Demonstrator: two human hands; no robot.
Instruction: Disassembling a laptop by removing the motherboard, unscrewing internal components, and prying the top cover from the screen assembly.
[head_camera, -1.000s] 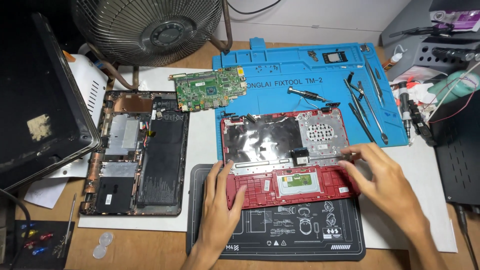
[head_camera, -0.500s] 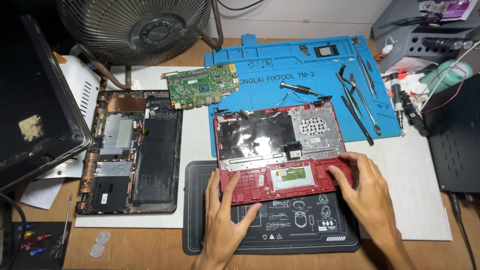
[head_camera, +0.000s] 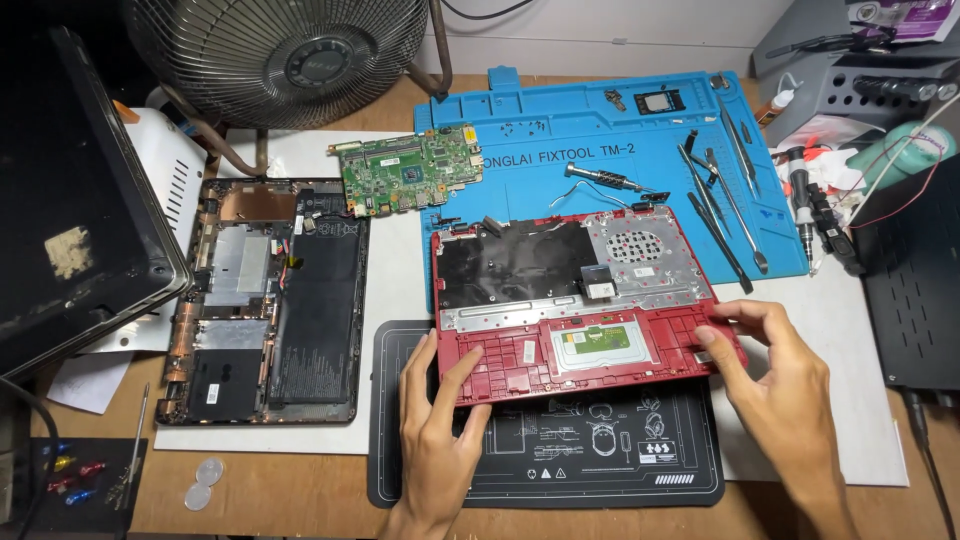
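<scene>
Both hands stay on 1 red laptop shell (head_camera: 585, 305); L hand (head_camera: 437, 420), R hand (head_camera: 775, 375).

Left hand (head_camera: 437, 440), right hand (head_camera: 775, 375) grip red laptop shell (head_camera: 580, 300) at front corners — green circuit board (head_camera: 408, 170) behind.
</scene>
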